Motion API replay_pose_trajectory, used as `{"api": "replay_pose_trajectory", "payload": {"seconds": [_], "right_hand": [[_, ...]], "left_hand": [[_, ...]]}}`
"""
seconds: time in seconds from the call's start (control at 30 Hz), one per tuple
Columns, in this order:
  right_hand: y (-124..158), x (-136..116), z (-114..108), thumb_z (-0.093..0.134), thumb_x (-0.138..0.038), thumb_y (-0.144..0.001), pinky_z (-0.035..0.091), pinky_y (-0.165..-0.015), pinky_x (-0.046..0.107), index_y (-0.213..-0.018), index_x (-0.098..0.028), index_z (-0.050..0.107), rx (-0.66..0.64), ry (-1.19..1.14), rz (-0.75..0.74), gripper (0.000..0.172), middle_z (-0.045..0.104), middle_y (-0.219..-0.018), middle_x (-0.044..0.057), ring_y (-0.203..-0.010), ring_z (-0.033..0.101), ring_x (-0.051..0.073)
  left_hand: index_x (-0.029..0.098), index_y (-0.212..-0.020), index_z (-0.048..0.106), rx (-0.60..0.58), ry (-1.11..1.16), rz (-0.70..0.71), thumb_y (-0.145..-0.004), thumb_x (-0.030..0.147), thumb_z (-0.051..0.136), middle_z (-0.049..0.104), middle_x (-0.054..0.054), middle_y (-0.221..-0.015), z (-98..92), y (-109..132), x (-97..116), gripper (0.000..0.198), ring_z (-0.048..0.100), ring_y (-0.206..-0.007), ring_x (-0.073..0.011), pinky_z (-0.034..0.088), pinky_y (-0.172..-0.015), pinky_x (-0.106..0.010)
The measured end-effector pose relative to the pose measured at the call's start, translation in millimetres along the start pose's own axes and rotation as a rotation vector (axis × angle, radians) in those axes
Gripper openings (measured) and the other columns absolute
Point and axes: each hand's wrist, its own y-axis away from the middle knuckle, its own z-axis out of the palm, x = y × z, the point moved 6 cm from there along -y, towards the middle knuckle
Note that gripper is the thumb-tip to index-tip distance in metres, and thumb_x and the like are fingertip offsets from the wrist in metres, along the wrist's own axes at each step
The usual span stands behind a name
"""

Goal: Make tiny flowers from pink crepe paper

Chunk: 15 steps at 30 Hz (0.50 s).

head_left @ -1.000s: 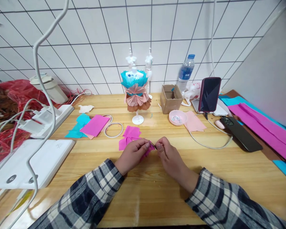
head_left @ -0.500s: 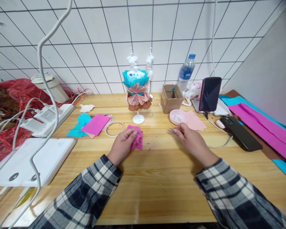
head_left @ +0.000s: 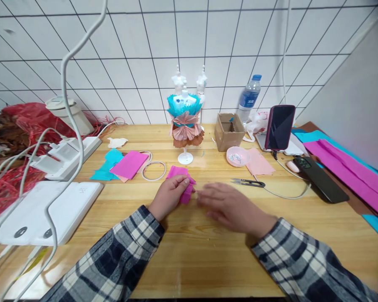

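Between the thumb and fingers of my left hand [head_left: 173, 193] is pinched a piece of magenta crepe paper [head_left: 180, 172], its edges sticking out past the fingertips. My right hand [head_left: 227, 205] is just to its right, low over the tabletop, fingers stretched out and slightly blurred, with nothing seen in it. Beyond that hand lie black-handled thread snips [head_left: 250, 183], flat on the wood. Behind my left hand stands a small white dress form [head_left: 185, 130] wearing a blue, pink and brown paper dress.
Left of centre are folded magenta paper [head_left: 129, 164], blue paper [head_left: 108, 165] and a white ring [head_left: 154, 171]. On the right are a pink dish [head_left: 237, 156] of small shiny bits, a cardboard box [head_left: 229, 132], a propped phone [head_left: 280, 128] and a dark phone [head_left: 321, 178]. A white cable [head_left: 64, 84] hangs at left.
The thread snips have left my right hand and lie on the table. That hand has moved left, its fingers opening out. My left hand keeps the magenta paper; the view has shifted slightly.
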Motion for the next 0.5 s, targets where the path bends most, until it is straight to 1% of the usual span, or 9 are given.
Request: {"api": "replay_pose_trajectory", "payload": {"seconds": [0.03,0.1,0.17,0.23,0.3,0.37,0.4,0.43,0.5], "right_hand": [[-2,-9,6,0.047,-0.033,-0.092,0.027,-0.111,0.046,-0.13,-0.03,0.055,-0.037,-0.057,-0.056,0.039,0.058,-0.131,0.002,-0.13,0.042,0.022],[-4,-12,15,0.043,-0.033,-0.094,0.02,-0.114,0.048,-0.132,-0.03,0.053,-0.082,-0.114,-0.074,0.039,0.058,-0.132,0.001,-0.133,0.04,0.021],[-6,2,18,0.039,-0.03,-0.096,0.015,-0.115,0.05,-0.134,-0.031,0.05,-0.1,-0.112,-0.046,0.04,0.057,-0.134,0.001,-0.132,0.042,0.019],[-7,28,14,0.035,-0.027,-0.097,0.014,-0.115,0.051,-0.135,-0.029,0.049,-0.098,-0.053,0.012,0.04,0.055,-0.135,0.003,-0.129,0.046,0.017],[-7,60,2,0.036,-0.028,-0.097,0.02,-0.113,0.052,-0.131,-0.024,0.054,0.005,0.04,0.149,0.039,0.057,-0.132,0.006,-0.126,0.05,0.02],[-2,85,-15,0.037,-0.028,-0.096,0.027,-0.11,0.052,-0.127,-0.019,0.058,0.161,0.149,0.303,0.039,0.059,-0.129,0.01,-0.124,0.051,0.023],[0,90,-21,0.039,-0.029,-0.095,0.031,-0.109,0.051,-0.126,-0.019,0.059,0.217,0.176,0.345,0.038,0.06,-0.129,0.01,-0.123,0.052,0.023],[2,90,-25,0.04,-0.028,-0.094,0.035,-0.107,0.048,-0.125,-0.019,0.059,0.257,0.179,0.364,0.038,0.06,-0.128,0.009,-0.121,0.054,0.023],[0,75,-24,0.042,-0.027,-0.093,0.04,-0.104,0.043,-0.125,-0.021,0.06,0.265,0.131,0.318,0.036,0.062,-0.127,0.007,-0.115,0.058,0.02]], "left_hand": [[0.014,-0.088,0.066,-0.01,-0.015,-0.012,-0.084,0.045,0.053,0.067,-0.004,-0.076,-0.7,-1,-2,0.034,0.059,-0.069,-0.0155,0.046,-0.064,-0.026],[0.014,-0.088,0.066,-0.005,-0.041,-0.031,-0.084,0.045,0.053,0.068,-0.005,-0.077,-4.5,-4,-5,0.034,0.06,-0.069,-0.0155,0.046,-0.065,-0.026],[0.013,-0.09,0.066,0.012,-0.061,-0.035,-0.086,0.044,0.051,0.068,-0.005,-0.076,-8.8,-5,-6,0.034,0.059,-0.064,-0.0145,0.045,-0.062,-0.026],[0.014,-0.092,0.065,0.036,-0.133,-0.007,-0.088,0.042,0.048,0.068,-0.004,-0.074,-12.5,-5,-4,0.033,0.058,-0.061,-0.0139,0.044,-0.059,-0.025],[0.015,-0.093,0.066,0.065,-0.262,0.053,-0.09,0.04,0.045,0.069,-0.004,-0.076,-14.5,-3,2,0.033,0.06,-0.065,-0.0155,0.045,-0.062,-0.026],[0.017,-0.1,0.067,0.093,-0.382,0.128,-0.092,0.037,0.043,0.072,-0.006,-0.089,-14.0,0,9,0.033,0.064,-0.08,-0.0191,0.047,-0.073,-0.029],[0.017,-0.105,0.067,0.105,-0.424,0.162,-0.092,0.036,0.042,0.072,-0.007,-0.099,-13.1,2,12,0.034,0.064,-0.09,-0.0207,0.047,-0.08,-0.031],[0.018,-0.112,0.066,0.115,-0.453,0.189,-0.093,0.036,0.041,0.07,-0.007,-0.108,-11.8,4,15,0.036,0.063,-0.098,-0.0218,0.046,-0.086,-0.032],[0.018,-0.124,0.059,0.131,-0.468,0.216,-0.093,0.035,0.04,0.066,-0.008,-0.121,-9.2,6,18,0.04,0.06,-0.108,-0.0222,0.043,-0.093,-0.033]]}}
